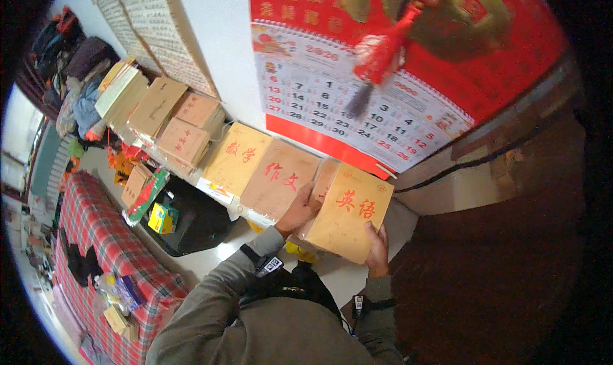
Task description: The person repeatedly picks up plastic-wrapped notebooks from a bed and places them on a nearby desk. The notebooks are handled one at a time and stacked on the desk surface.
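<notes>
My right hand (377, 247) grips the lower right edge of a yellow exercise book (352, 216) with red characters on its cover, the thumb on top. This book overlaps a brown exercise book (327, 173), of which only a left strip shows. My left hand (302, 209) rests at that strip, its fingers bent beside the yellow book's left edge; whether they pinch anything cannot be told. Left of it, a stack of brown exercise books (280, 173) and a stack of yellow exercise books (237, 157) lie side by side along the wall.
More brown notebook stacks (184, 142) continue along the ledge. A red wall calendar (335, 92) with a hanging red tassel (380, 54) is close ahead. A black stool or low table (201, 226) bears a yellow-green box (163, 219). A plaid-covered table (110, 231) stands left.
</notes>
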Tool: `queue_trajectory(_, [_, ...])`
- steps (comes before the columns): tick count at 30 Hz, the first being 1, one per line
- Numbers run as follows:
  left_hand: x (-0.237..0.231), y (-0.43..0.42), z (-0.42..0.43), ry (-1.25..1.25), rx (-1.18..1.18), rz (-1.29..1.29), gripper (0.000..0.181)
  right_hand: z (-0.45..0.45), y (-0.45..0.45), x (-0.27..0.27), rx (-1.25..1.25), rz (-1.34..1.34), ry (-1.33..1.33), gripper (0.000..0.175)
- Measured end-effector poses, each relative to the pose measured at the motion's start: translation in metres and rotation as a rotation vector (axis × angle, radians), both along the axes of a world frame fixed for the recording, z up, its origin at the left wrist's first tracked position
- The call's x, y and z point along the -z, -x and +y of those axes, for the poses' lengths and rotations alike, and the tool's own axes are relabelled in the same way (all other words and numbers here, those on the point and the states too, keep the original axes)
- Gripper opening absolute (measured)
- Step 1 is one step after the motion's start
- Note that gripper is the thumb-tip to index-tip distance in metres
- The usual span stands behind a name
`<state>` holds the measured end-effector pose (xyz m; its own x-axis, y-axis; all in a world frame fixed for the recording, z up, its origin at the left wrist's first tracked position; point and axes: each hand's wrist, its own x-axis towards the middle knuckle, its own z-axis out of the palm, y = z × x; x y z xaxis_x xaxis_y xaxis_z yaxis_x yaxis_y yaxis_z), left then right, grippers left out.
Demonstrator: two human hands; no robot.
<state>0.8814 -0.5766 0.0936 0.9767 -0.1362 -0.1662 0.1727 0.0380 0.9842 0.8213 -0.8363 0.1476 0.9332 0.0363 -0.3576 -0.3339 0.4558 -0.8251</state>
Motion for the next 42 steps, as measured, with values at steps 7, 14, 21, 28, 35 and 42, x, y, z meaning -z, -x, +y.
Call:
queue_trajectory(7, [-0.005, -0.002, 0.011, 0.283, -0.002, 0.235, 0.069, 0.023, -0.018, 0.015, -0.01, 0.036, 0.133, 0.046])
queue_trajectory(14, [-0.051, -0.004, 0.02, 0.281, 0.122, 0.091, 0.08, 0.029, -0.021, 0.009, -0.106, -0.029, 0.228, 0.056])
queue_trajectory(21, [-0.048, 0.002, 0.035, 0.079, 0.054, 0.092, 0.07, 0.03, -0.028, -0.002, -0.175, -0.002, 0.16, 0.068])
queue_trajectory(28, [0.004, 0.143, 0.031, 0.523, -0.772, 0.498, 0.04, 0.034, -0.019, 0.007, -0.055, 0.095, 0.11, 0.058])
queue_trajectory(35, [0.067, 0.128, -0.063, 0.974, -0.691, 0.468, 0.058, 0.031, -0.022, 0.01, -0.095, 0.083, 0.083, 0.054])
queue_trajectory(42, [-0.008, 0.088, -0.062, 1.63, -0.834, 0.367, 0.051, 0.021, -0.026, 0.017, -0.164, 0.104, 0.171, 0.068])
